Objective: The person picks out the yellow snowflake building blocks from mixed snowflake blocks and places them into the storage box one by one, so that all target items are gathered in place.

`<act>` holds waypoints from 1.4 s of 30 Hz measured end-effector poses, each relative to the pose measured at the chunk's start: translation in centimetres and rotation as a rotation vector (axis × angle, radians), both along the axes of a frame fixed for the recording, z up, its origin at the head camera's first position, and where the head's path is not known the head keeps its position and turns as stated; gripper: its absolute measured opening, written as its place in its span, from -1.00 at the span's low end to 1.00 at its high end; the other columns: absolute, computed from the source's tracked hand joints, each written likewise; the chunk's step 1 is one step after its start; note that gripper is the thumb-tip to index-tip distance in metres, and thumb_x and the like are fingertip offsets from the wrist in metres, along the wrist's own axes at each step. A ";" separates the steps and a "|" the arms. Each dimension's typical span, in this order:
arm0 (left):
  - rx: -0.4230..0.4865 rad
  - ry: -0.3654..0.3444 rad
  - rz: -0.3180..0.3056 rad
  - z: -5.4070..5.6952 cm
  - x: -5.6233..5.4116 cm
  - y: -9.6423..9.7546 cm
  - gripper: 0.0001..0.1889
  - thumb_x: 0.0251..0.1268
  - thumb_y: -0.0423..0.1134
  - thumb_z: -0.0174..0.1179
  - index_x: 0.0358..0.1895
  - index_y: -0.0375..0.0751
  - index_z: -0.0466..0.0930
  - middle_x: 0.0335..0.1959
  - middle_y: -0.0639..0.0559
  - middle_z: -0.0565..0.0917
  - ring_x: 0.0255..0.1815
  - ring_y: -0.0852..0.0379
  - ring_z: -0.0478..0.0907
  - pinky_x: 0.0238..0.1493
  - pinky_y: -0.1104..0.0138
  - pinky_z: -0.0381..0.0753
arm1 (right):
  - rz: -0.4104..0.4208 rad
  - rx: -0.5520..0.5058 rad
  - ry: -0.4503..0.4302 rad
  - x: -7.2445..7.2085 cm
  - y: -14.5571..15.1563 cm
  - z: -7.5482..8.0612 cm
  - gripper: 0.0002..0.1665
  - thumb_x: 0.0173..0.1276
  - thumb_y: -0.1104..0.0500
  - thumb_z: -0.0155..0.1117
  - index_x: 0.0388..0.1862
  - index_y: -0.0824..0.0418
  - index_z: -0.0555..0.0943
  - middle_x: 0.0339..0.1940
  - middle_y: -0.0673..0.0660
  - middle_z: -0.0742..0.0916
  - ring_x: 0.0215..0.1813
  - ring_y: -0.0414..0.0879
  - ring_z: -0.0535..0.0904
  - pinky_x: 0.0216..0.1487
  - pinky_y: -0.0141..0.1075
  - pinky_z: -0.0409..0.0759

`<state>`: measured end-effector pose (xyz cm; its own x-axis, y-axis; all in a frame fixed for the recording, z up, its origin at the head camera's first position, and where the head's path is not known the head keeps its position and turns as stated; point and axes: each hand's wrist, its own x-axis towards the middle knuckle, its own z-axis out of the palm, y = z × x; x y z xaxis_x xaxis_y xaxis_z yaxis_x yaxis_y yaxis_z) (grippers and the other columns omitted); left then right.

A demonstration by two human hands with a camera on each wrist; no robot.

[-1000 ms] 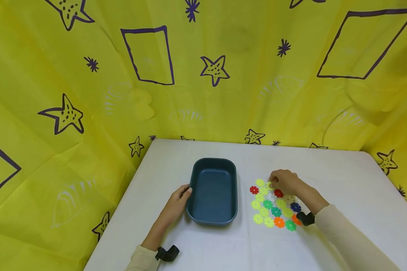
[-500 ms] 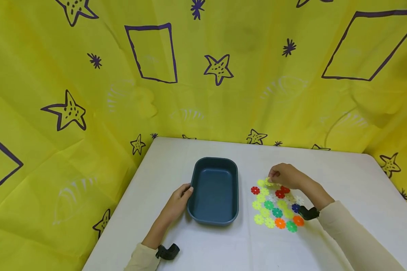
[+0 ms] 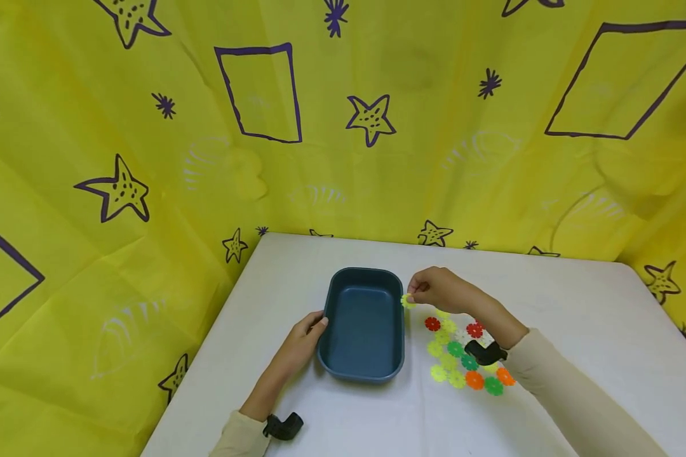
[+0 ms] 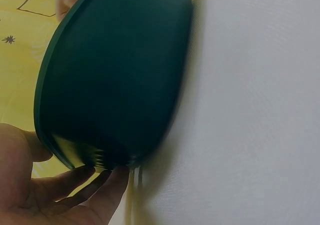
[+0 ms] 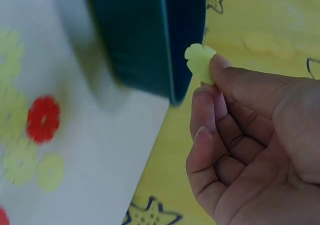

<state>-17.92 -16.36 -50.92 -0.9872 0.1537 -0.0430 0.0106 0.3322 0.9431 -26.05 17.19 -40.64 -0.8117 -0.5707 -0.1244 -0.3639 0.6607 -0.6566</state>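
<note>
A deep blue-green plastic bin (image 3: 363,333) stands on the white table with nothing seen inside. At its left side, my left hand (image 3: 298,346) holds it, thumb at the rim and fingers against the outer wall in the left wrist view. Thumb and index finger of my right hand (image 3: 443,289) pinch a yellow-green notched plastic disc (image 5: 200,61), a flower-shaped building piece. That disc is by the bin's right rim, above the table. Behind it lie several loose flower discs: a red disc (image 3: 432,324), a green disc (image 3: 494,386), an orange disc (image 3: 474,380) and yellow-green ones. My right forearm hides part of the group.
The white tabletop (image 3: 371,419) extends around the bin and the discs. A yellow cloth (image 3: 320,171) with drawn stars and frames hangs behind and beside the table. Each wrist carries a black camera mount, such as the left one (image 3: 282,426).
My right hand has lifted the yellow-green disc from the far edge of the group and moved left to the bin's rim. The left hand stays on the bin.
</note>
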 end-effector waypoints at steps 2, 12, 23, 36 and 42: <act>-0.006 0.003 -0.002 -0.1 -0.1 0.0 -0.46 0.71 -0.06 0.04 0.47 -0.41 0.44 0.46 -0.34 0.50 0.54 -0.30 0.38 0.52 -0.20 0.35 | 0.036 -0.012 0.005 0.0 -1.2 0.0 -0.90 0.50 0.23 0.39 -0.25 0.24 0.71 -0.33 0.12 0.74 -0.28 -0.10 0.54 -0.20 -0.27 0.56; -0.005 0.000 -0.005 -0.2 -0.1 0.1 -0.44 0.73 -0.06 0.01 0.50 -0.46 0.38 0.48 -0.39 0.47 0.54 -0.32 0.38 0.52 -0.19 0.36 | 0.121 0.091 0.033 -0.1 -7.3 0.2 -0.87 0.44 0.24 0.45 -0.35 0.20 0.71 -0.43 -0.01 0.69 -0.36 -0.14 0.52 -0.30 -0.33 0.55; 0.013 0.005 0.009 0.1 0.1 0.4 -0.46 0.71 -0.08 0.03 0.48 -0.43 0.42 0.45 -0.35 0.51 0.51 -0.27 0.43 0.51 -0.17 0.39 | 0.181 0.292 -0.005 0.3 -13.1 -0.3 -0.84 0.39 0.20 0.52 -0.41 0.13 0.76 -0.43 -0.05 0.72 -0.33 -0.17 0.59 -0.25 -0.29 0.61; -0.002 0.015 -0.011 -0.3 0.0 0.1 -0.47 0.76 -0.05 -0.05 0.47 -0.40 0.43 0.43 -0.32 0.54 0.51 -0.26 0.43 0.52 -0.15 0.38 | 0.320 0.518 -0.132 0.0 -16.8 -1.0 -0.76 0.43 0.17 0.49 -0.45 0.18 0.73 -0.56 -0.05 0.68 -0.48 -0.23 0.54 -0.37 -0.40 0.50; 0.014 0.014 0.002 -0.4 -0.1 0.1 -0.51 0.74 -0.08 -0.01 0.44 -0.37 0.47 0.41 -0.30 0.57 0.51 -0.25 0.43 0.53 -0.15 0.36 | 0.276 0.550 -0.209 -0.2 -17.7 -2.0 -0.77 0.40 0.18 0.53 -0.46 0.18 0.71 -0.61 -0.01 0.68 -0.56 -0.22 0.51 -0.42 -0.42 0.50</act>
